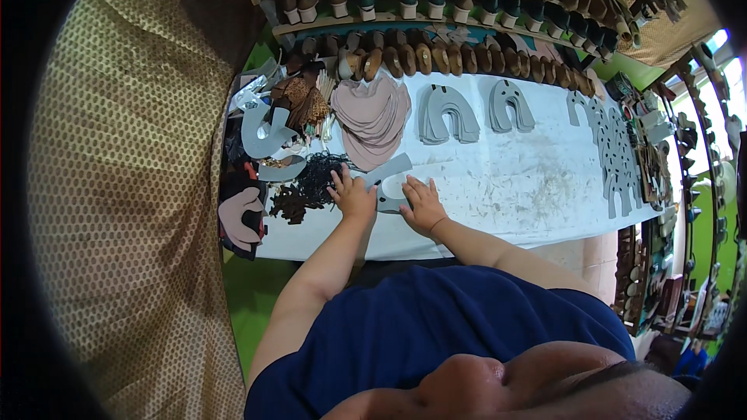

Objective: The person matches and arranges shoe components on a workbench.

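A curved grey shoe-upper piece lies flat on the white-covered table in front of me, with one arm reaching away from me. My left hand rests at its left side, fingers spread, near a heap of black cord-like strips. On its right side lies my right hand, palm down with the fingers apart. A paler rounded area shows between the hands; I cannot tell if it is a separate piece. Both hands partly cover the grey piece.
Behind the hands is a stack of pinkish pieces. Grey U-shaped stacks stand farther back, and more grey pieces hang at the right end. Brown scraps lie left. Shoe racks line the back; a patterned curtain hangs left.
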A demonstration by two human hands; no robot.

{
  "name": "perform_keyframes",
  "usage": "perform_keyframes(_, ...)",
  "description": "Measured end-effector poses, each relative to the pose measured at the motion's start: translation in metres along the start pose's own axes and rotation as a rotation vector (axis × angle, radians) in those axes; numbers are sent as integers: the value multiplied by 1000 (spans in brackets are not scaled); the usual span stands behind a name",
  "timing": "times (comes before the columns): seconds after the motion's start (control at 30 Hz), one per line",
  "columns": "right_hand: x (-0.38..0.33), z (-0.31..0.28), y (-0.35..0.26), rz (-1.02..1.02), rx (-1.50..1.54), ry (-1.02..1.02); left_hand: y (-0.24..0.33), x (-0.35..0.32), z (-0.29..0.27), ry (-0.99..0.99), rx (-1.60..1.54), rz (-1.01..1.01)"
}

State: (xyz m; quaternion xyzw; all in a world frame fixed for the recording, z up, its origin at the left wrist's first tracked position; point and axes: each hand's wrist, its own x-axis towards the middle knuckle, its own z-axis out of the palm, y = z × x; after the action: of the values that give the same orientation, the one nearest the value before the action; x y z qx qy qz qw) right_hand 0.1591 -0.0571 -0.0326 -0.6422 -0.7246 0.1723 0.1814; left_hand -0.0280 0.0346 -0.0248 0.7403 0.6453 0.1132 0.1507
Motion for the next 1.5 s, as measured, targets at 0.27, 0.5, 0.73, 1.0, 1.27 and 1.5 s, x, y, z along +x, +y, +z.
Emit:
perform_keyframes(0.27,-5,-10,-6,-76,30,-33,-10,-3,5,58,36,84)
perform_keyframes(0.5,-4,3,5,-153,52,46,-34,6,19,161,-233,243)
perform_keyframes(0.73,-2,6,7,-150,64,68,-35,15,6,132,-255,192)
perform_keyframes(1.0,-2,3,10,-111,132,26,-23,13,-19,-104,-51,110)
perform_keyframes(1.27,73,-6,14,261,-2,96,-25,10,-5,-48,-23,146)
perform_keyframes(1.5,92,-14,24,184,-144,-121,-24,5,-9,-61,-38,134)
